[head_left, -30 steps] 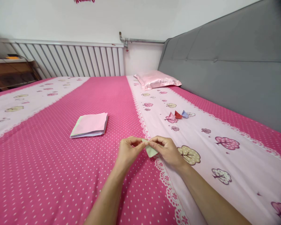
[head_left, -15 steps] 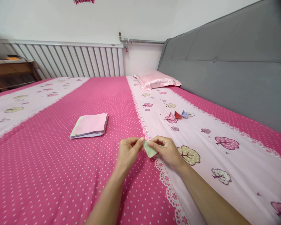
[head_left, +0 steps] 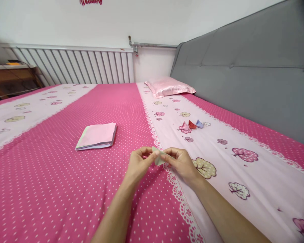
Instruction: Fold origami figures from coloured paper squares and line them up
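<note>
My left hand (head_left: 139,163) and my right hand (head_left: 181,163) meet just above the bed, both pinching a small folded pale green paper (head_left: 159,156) between their fingertips. The paper is tilted nearly flat, and part of it is hidden by my fingers. A stack of coloured paper squares (head_left: 97,135), pink on top, lies on the bedsheet to the left and beyond my hands. Three small folded paper shapes (head_left: 192,125), pink, red and blue, sit in a row on the pale strip of the sheet to the right and beyond.
The pink dotted bedsheet (head_left: 53,175) covers the bed. A pink pillow (head_left: 169,86) lies at the far end beside the grey padded headboard (head_left: 255,74). A white radiator (head_left: 73,65) runs along the back wall, with a wooden shelf (head_left: 10,76) at the far left.
The green paper has turned from hanging point-down between my fingers to lying nearly flat. My hands have stayed in about the same place.
</note>
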A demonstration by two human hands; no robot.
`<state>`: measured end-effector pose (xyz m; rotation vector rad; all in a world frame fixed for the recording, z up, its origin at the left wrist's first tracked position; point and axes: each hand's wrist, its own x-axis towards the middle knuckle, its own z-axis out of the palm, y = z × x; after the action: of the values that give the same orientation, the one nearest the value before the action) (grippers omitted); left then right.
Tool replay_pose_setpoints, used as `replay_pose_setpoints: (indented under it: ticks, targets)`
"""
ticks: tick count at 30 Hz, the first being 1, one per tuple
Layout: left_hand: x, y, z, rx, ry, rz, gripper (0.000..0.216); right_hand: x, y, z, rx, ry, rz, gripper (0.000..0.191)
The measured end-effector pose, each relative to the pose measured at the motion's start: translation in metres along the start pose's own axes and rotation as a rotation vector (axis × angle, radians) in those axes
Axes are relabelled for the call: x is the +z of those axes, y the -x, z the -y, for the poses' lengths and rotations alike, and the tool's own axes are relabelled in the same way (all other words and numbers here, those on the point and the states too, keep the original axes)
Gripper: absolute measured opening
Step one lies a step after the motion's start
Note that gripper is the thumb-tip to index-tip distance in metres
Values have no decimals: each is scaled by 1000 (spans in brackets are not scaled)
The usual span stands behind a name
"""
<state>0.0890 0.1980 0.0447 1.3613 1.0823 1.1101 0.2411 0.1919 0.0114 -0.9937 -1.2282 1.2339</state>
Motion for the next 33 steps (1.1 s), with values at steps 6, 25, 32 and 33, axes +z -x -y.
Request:
replay_pose_setpoints:
  ticks: [6,25,32,33]
  targets:
    - [4,-2,9,-52,120,133,20,4,1,5,81,-92,-99,24]
    - [0,-3,2,-93,303,-9,25,6,5,11,71,-284,100,25]
    - [0,-3,6,-100,342,17,23,6,4,7,72,-299,70,19]
    - [-1,-2,6,-102,349,19,23,6,4,7,73,-301,72,19]
